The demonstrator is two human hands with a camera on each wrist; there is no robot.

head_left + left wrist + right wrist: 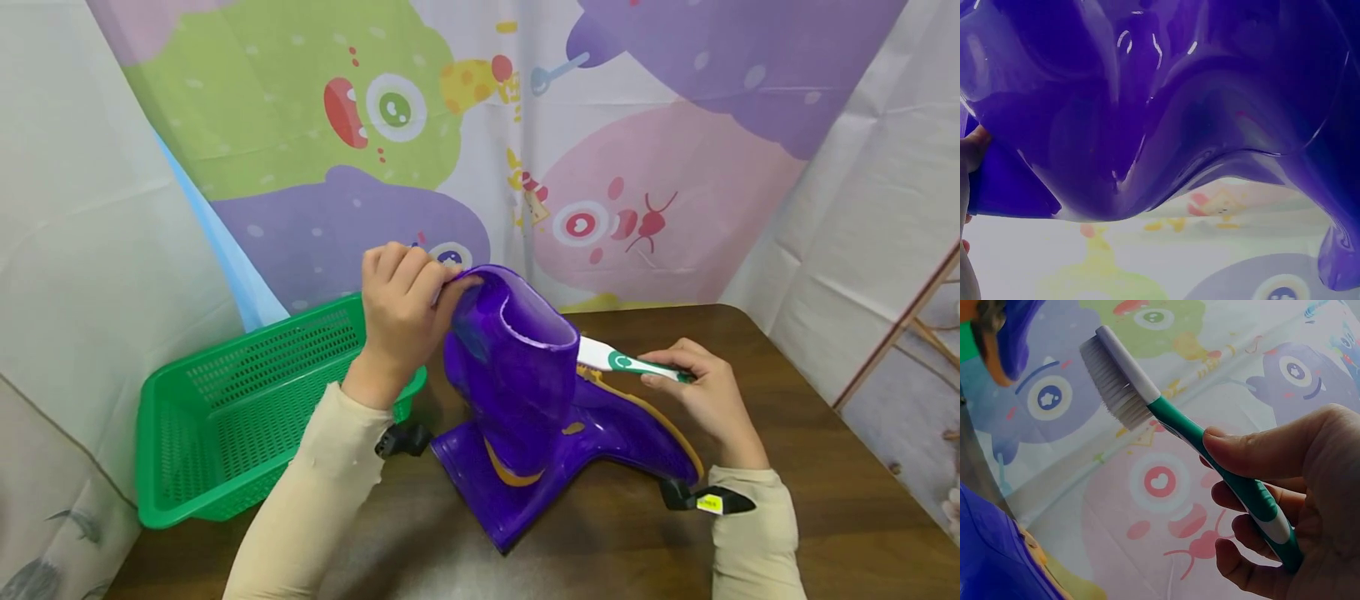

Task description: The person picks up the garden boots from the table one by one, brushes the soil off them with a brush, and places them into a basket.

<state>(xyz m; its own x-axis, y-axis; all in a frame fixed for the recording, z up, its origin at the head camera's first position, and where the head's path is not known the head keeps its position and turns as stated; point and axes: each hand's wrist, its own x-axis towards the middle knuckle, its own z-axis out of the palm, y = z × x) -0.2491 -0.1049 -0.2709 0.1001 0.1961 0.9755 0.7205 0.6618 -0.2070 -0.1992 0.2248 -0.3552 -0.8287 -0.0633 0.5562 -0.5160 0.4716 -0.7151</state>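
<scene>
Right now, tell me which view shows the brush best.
The right wrist view: the brush shows large, its bristles, head and green-and-white handle plain in the right hand. The head view shows it smaller, its bristles hard to make out beside the held boot. The left wrist view does not show it.

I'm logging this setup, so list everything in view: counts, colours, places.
Boots: two, purple, one gripped, one lying on table
Brush: one, white and green, in right hand
Basket: one, green, left of boots
Table: one, brown, under basket
Backdrop: one, multicoloured, behind table
Side sheets: two, mostly pale, flanking table
Strip: one, light blue, left of backdrop
Wrist mounts: two, black, one per wrist
Sleeves: two, cream, on forearms
Left hand: one, bare, gripping boot top
Right hand: one, bare, holding brush
</scene>
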